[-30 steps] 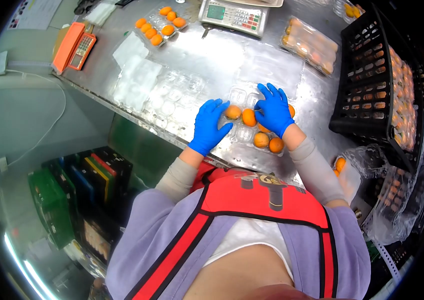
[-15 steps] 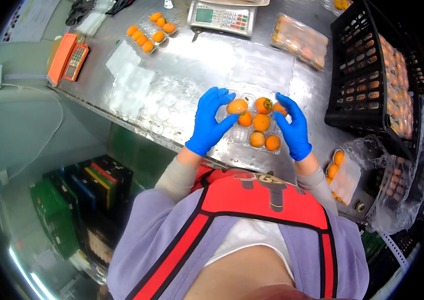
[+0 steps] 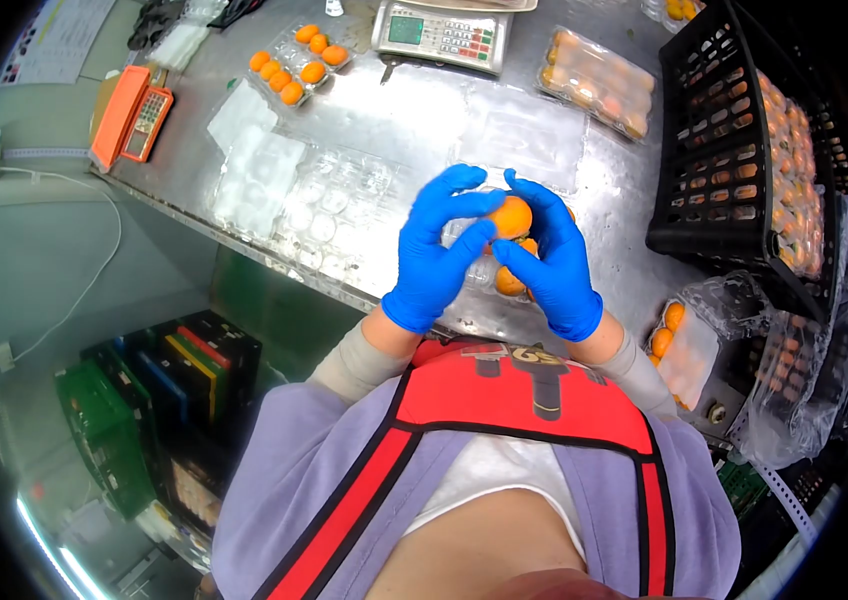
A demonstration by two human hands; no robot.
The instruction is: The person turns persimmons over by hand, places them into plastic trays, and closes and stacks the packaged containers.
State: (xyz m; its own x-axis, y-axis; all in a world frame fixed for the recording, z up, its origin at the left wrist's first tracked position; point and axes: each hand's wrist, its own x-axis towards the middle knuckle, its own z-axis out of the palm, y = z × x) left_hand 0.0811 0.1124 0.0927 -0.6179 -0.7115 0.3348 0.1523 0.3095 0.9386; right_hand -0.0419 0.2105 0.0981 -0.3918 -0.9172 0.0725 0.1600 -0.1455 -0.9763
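Observation:
Between my two blue-gloved hands is an orange persimmon (image 3: 512,217), lifted above the clear plastic tray. My left hand (image 3: 434,255) has its thumb and fingers closed on the fruit's left side. My right hand (image 3: 558,258) curves round its right side, with the thumb close below it. Under the hands sits the clear tray (image 3: 481,271), mostly covered by them. A persimmon in the tray (image 3: 509,281) shows beneath my right thumb, and parts of others peek out behind the gloves.
Empty clear trays (image 3: 319,205) lie to the left. Farther back are an open tray of persimmons (image 3: 291,92), a digital scale (image 3: 444,35) and a closed filled pack (image 3: 599,82). A black crate (image 3: 714,150) of packs stands right, near a partly filled tray (image 3: 689,367).
Both hands have come together over the tray. A persimmon is now raised between them, where earlier the hands were apart on either side of the tray.

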